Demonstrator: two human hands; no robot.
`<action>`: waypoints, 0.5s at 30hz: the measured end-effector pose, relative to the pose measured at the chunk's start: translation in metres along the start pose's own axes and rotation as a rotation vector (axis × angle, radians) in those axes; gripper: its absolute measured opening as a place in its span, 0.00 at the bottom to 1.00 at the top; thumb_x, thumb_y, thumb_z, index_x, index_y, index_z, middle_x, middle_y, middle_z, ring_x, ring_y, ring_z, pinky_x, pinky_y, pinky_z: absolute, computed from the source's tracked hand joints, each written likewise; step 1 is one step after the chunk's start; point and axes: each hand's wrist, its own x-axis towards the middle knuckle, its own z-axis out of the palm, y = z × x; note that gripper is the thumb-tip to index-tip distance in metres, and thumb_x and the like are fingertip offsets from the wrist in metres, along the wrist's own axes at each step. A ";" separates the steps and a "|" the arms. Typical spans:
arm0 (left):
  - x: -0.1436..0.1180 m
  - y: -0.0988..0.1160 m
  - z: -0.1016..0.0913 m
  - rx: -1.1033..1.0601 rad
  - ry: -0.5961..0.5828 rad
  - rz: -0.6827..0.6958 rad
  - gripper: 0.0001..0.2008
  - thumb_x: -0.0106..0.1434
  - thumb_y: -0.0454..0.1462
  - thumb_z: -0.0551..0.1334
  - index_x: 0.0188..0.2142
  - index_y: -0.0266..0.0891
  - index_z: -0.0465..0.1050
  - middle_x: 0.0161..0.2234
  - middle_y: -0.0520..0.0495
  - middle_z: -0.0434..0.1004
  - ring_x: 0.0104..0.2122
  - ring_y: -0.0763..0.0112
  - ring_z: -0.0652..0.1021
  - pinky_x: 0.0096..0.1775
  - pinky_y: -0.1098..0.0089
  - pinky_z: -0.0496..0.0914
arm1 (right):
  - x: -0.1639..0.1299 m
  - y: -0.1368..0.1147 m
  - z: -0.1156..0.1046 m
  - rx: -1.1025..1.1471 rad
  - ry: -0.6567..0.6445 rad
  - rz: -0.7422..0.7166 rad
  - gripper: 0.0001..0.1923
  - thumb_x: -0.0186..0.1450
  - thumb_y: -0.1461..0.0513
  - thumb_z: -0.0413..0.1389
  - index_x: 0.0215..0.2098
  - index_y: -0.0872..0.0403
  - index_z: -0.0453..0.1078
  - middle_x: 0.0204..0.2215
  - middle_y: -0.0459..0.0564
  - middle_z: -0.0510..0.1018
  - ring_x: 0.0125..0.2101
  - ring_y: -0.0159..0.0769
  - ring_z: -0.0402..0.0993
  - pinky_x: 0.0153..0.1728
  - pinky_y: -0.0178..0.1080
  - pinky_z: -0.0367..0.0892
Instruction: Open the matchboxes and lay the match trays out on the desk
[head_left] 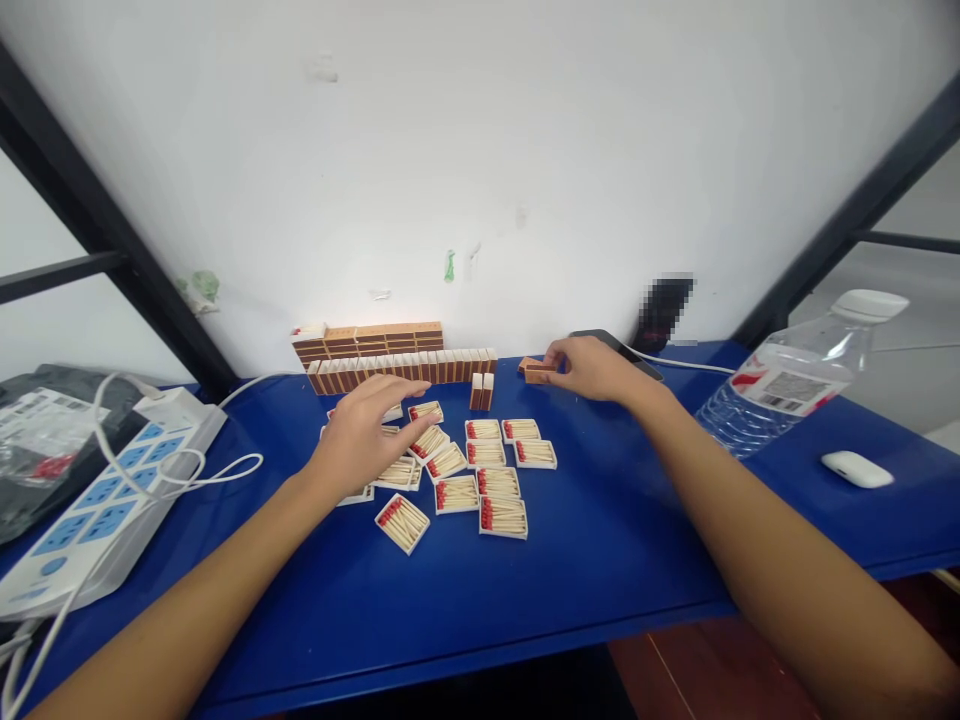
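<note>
Left hand (367, 435) fingers spread over open match trays (480, 480), right hand (592, 368) pinching matchbox sleeve (534, 371) near table's back edge

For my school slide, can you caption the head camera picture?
Left hand over open matchbox trays, right hand on a matchbox sleeve.

blue table (600, 570), red-tipped matches (502, 515), brown sleeves (405, 368)

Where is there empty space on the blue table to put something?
The near edge of the table, in front of the match trays, is bare. So is the strip between the trays and the bottle. Crowded: the middle under the left hand, and the back row of matchboxes by the right hand.
</note>
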 end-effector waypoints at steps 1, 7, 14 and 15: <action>0.000 -0.001 0.000 0.008 0.008 0.018 0.17 0.70 0.45 0.67 0.53 0.40 0.78 0.47 0.43 0.84 0.48 0.60 0.82 0.51 0.58 0.78 | -0.003 -0.006 -0.006 0.099 -0.001 0.004 0.16 0.64 0.49 0.64 0.36 0.54 0.75 0.35 0.55 0.82 0.33 0.44 0.76 0.35 0.43 0.66; -0.002 0.008 0.003 0.050 0.020 0.121 0.29 0.68 0.44 0.70 0.65 0.41 0.68 0.47 0.43 0.83 0.46 0.60 0.82 0.50 0.57 0.78 | -0.025 -0.072 -0.014 0.718 -0.135 -0.115 0.21 0.66 0.45 0.63 0.45 0.53 0.75 0.28 0.49 0.79 0.27 0.36 0.77 0.23 0.37 0.66; -0.001 0.017 0.003 0.033 0.076 0.139 0.20 0.66 0.43 0.71 0.54 0.39 0.76 0.44 0.42 0.84 0.43 0.61 0.82 0.46 0.61 0.78 | -0.039 -0.125 0.022 1.099 -0.152 -0.103 0.24 0.63 0.46 0.68 0.45 0.50 0.66 0.30 0.46 0.80 0.25 0.33 0.77 0.19 0.34 0.69; -0.001 0.016 0.002 0.033 0.094 0.136 0.19 0.66 0.42 0.72 0.53 0.39 0.77 0.44 0.42 0.84 0.43 0.61 0.82 0.46 0.61 0.78 | -0.039 -0.127 0.024 1.126 -0.151 -0.088 0.24 0.63 0.46 0.68 0.43 0.50 0.65 0.30 0.47 0.81 0.25 0.33 0.77 0.19 0.34 0.69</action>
